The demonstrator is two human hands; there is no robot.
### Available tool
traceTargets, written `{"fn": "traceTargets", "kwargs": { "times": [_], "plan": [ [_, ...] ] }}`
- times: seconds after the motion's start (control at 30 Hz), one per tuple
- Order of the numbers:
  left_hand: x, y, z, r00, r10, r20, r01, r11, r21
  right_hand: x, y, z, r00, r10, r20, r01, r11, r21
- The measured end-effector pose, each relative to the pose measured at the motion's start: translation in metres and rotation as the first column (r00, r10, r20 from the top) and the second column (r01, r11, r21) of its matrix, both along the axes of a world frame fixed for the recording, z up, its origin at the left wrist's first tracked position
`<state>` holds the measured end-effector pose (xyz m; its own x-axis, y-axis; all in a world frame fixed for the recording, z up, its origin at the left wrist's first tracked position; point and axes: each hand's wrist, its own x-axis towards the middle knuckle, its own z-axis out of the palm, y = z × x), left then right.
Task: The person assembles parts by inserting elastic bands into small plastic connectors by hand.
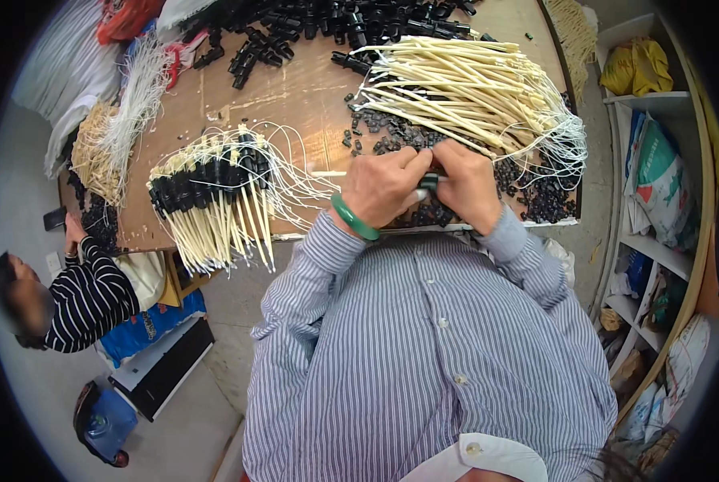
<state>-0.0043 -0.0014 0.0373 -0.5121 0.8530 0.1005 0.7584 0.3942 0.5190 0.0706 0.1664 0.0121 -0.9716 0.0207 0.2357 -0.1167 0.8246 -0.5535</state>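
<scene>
My left hand (pixel 382 189), with a green bangle at its wrist, is closed round a cream tube (pixel 328 173) whose end sticks out to the left. Close against it, my right hand (pixel 470 186) pinches a small black fitting (pixel 432 181) between the two hands; my fingers hide most of the join. Small black pieces (pixel 391 132) lie scattered under and around both hands. Just beyond my right hand is a pile of cream tubes (pixel 464 88) with white strings. To the left lies a row of cream tubes fitted with black connectors (pixel 208 183), their thin white cords trailing toward my left wrist.
Loose black connectors (pixel 335 22) heap along the far side of the brown table (pixel 295 92). White cords (pixel 138 88) lie at the far left. A person in a striped top (pixel 90 293) sits at the left. Shelves (pixel 656 249) with bags stand at the right.
</scene>
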Motion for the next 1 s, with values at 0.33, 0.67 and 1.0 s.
{"fn": "traceTargets", "kwargs": {
  "times": [0.33, 0.67, 1.0],
  "plan": [
    [-0.012, -0.022, -0.030, 0.401, 0.292, 0.869, -0.648, 0.760, 0.044, -0.007, 0.011, 0.033, 0.956, 0.290, 0.048, -0.234, 0.850, -0.472],
    [-0.012, -0.024, -0.023, 0.657, 0.438, 0.614, -0.507, 0.859, -0.071, -0.006, -0.009, -0.002, 0.999, 0.044, -0.026, -0.046, 0.992, -0.113],
    [-0.011, -0.022, -0.021, 0.866, 0.218, 0.450, -0.266, 0.963, 0.044, -0.012, -0.019, -0.007, 0.989, 0.032, -0.146, -0.041, 0.997, -0.061]
  ]
}}
